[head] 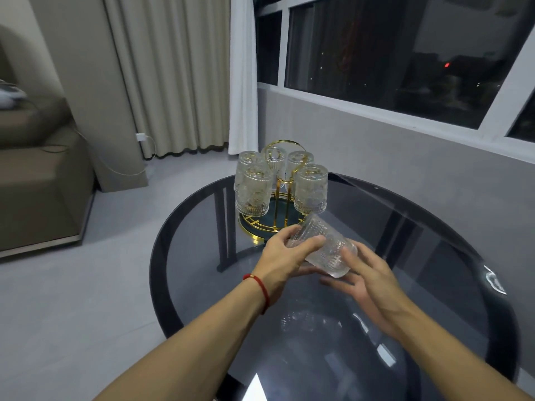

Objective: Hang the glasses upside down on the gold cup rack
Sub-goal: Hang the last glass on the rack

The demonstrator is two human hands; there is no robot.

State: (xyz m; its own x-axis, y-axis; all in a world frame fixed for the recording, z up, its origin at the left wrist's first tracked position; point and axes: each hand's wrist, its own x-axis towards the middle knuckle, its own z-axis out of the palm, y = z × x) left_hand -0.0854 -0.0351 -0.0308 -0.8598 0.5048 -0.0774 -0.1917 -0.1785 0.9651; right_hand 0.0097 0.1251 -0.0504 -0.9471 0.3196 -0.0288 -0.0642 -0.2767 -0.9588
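Observation:
A gold cup rack (278, 219) with a looped handle and a dark round base stands at the far side of the table. Several clear embossed glasses (311, 189) hang upside down on its arms. One more clear glass (327, 250) lies tilted on its side in the air just in front of the rack's base. My left hand (285, 256) grips its rack-side end, thumb over the top. My right hand (367, 277) cups the near end from below and the right, fingers spread against it.
The round dark glass table (419, 256) has a black rim. A grey wall and dark window run along the right. Beige curtains hang behind the rack. A brown sofa (37, 180) stands at the left on the pale floor.

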